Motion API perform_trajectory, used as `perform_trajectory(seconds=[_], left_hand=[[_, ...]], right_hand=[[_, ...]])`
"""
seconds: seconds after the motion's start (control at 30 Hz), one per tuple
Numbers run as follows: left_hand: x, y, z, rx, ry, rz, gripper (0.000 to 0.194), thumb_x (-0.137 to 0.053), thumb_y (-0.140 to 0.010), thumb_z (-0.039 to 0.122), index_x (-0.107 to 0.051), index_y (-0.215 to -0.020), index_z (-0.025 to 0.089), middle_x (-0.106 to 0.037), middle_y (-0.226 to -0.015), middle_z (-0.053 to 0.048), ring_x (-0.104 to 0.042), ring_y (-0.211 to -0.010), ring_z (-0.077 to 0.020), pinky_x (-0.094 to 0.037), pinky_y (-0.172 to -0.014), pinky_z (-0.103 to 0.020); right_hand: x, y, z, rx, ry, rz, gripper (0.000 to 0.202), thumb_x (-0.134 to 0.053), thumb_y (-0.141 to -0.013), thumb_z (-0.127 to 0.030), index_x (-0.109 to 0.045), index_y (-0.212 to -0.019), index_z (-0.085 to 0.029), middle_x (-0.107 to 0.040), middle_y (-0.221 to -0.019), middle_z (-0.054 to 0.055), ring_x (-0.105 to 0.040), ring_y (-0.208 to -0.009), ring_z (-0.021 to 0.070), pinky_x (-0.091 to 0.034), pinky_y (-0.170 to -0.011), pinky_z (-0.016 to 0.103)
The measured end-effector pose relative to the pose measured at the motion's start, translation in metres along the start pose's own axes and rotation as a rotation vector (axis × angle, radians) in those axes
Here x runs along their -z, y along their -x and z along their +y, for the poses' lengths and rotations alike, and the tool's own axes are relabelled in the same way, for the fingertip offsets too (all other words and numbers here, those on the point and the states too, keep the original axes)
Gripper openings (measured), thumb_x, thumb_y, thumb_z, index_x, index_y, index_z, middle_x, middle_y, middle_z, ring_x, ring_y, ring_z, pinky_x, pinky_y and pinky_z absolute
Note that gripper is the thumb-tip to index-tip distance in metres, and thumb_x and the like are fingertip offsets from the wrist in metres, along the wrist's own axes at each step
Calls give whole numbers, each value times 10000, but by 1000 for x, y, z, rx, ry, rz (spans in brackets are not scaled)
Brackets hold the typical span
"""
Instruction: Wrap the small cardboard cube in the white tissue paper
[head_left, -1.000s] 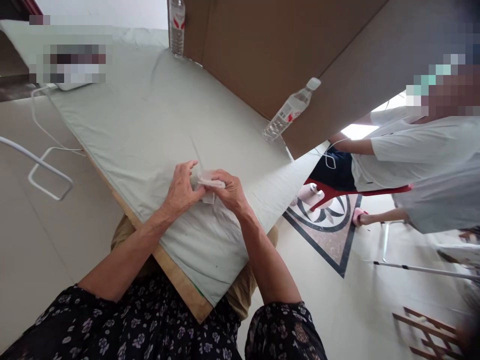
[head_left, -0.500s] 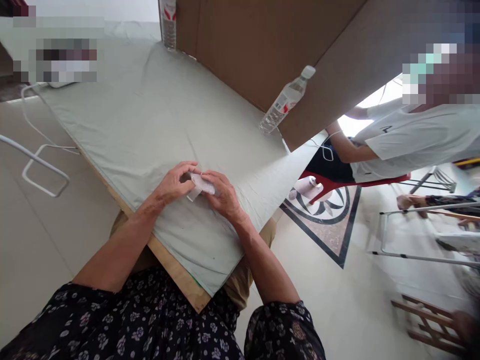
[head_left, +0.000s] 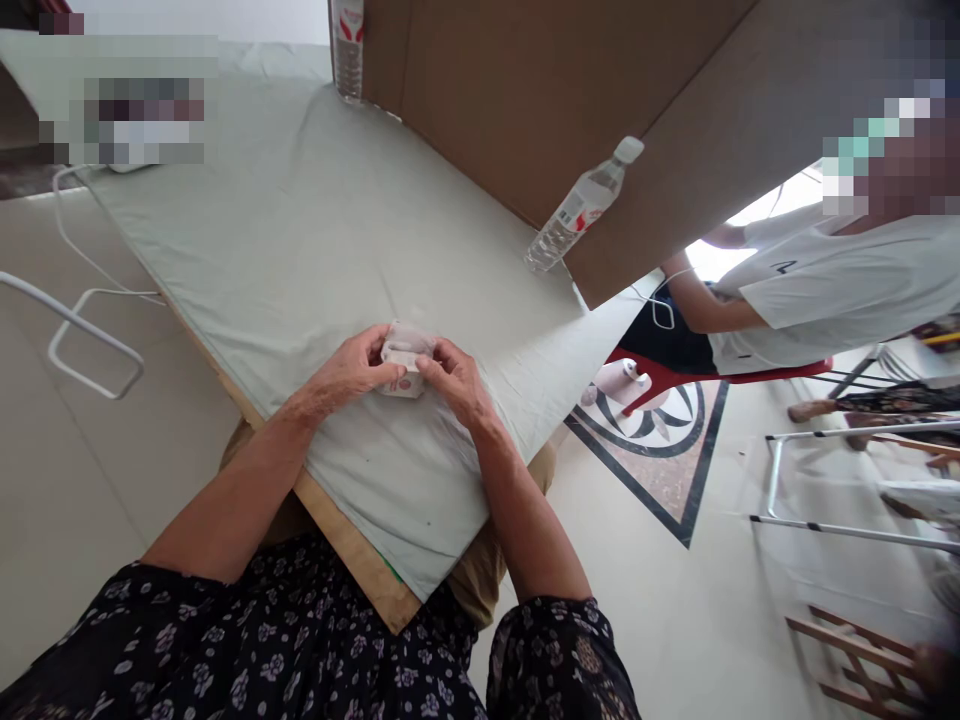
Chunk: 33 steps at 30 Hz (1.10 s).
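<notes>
Between both hands, close to the table's near corner, is a small white box [head_left: 406, 383] with faint reddish print on the side toward me. Its upper part looks crumpled or folded back; what is inside cannot be made out. My left hand [head_left: 358, 366] grips its left side, thumb along the front. On the right side, my right hand [head_left: 456, 380] holds it with the thumb at the front edge and fingers behind. Clear, thin plastic [head_left: 455, 432] seems to lie on the cloth under my right wrist.
A pale green cloth [head_left: 247, 240] covers the table. A brown cardboard panel [head_left: 487, 110] stands at the back, with a water bottle [head_left: 576, 215] leaning against it and another bottle [head_left: 349, 60] at its left edge. A person in a white shirt [head_left: 810, 290] sits at right.
The white box has been turned so its printed side faces me. My hands have shifted to its two sides, with both thumbs in front. The view has moved slightly.
</notes>
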<state>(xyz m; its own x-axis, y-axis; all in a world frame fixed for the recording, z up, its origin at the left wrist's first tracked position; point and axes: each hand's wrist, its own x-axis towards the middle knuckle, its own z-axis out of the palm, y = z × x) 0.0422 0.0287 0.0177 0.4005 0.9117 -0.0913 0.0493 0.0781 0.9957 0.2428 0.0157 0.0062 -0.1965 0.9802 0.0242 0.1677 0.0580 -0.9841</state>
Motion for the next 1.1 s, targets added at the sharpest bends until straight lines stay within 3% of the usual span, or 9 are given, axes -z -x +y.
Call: perform_trajectory(seconds=[0.13,0.4,0.5,0.57,0.63,0.73,0.9,1.1], left_hand=[[-3,0,-1,-18,-28,11,661,-714,-750,361,-605,-1367,151,-735,-1182,-92,-681,-1093,-270,-550,-875,-346],[-3,1,-3,13,60,-16,702,-725,-766,386,-587,-1405,132,-742,-1090,-78,-705,-978,-239,-558,-775,-303],[-4,1,-2,33,48,7,739,-731,-763,385,-567,-1436,128,-748,-1099,-84,-708,-993,-249,-561,-782,-311],[-5,2,-1,56,49,25,808,-746,-739,402,-536,-1467,119,-747,-1142,-100,-705,-1058,-275,-569,-820,-330],[-5,2,0,82,66,30,905,-765,-708,412,-480,-1512,107,-731,-1225,-128,-687,-1151,-306,-573,-882,-358],[-5,3,2,120,87,18,1029,-777,-681,408,-381,-1575,88,-698,-1307,-169,-679,-1181,-325,-575,-911,-387],[-3,5,4,137,106,-25,1115,-780,-661,386,-294,-1618,83,-669,-1348,-187,-723,-903,-227,-583,-841,-374],[-3,3,1,124,121,-18,1067,-768,-670,378,-328,-1607,117,-673,-1312,-160,-714,-985,-241,-593,-825,-356]], right_hand=[[1,3,3,20,-51,-27,757,-814,-740,-690,-645,-1324,-239,-740,-1208,79,-707,-1065,244,-598,-859,357],[-1,3,10,-19,-21,-46,767,-778,-776,-681,-605,-1366,-221,-756,-1188,98,-716,-1048,263,-591,-918,426],[0,10,9,66,192,97,748,-746,-800,-690,-597,-1365,-223,-703,-1291,130,-688,-1083,273,-577,-943,460],[2,16,8,161,317,214,677,-729,-830,-675,-602,-1342,-251,-642,-1397,139,-645,-1198,292,-554,-999,492],[4,22,8,230,397,251,564,-701,-875,-651,-625,-1287,-274,-605,-1452,134,-584,-1321,308,-525,-1056,520],[5,25,10,249,476,186,463,-663,-925,-624,-656,-1238,-284,-561,-1518,123,-501,-1445,306,-468,-1145,542],[5,19,12,200,470,66,453,-666,-934,-604,-681,-1249,-279,-477,-1624,109,-413,-1540,293,-340,-1265,543],[9,13,7,142,358,-51,442,-673,-915,-638,-719,-1175,-284,-436,-1661,88,-367,-1574,294,-282,-1296,532]])
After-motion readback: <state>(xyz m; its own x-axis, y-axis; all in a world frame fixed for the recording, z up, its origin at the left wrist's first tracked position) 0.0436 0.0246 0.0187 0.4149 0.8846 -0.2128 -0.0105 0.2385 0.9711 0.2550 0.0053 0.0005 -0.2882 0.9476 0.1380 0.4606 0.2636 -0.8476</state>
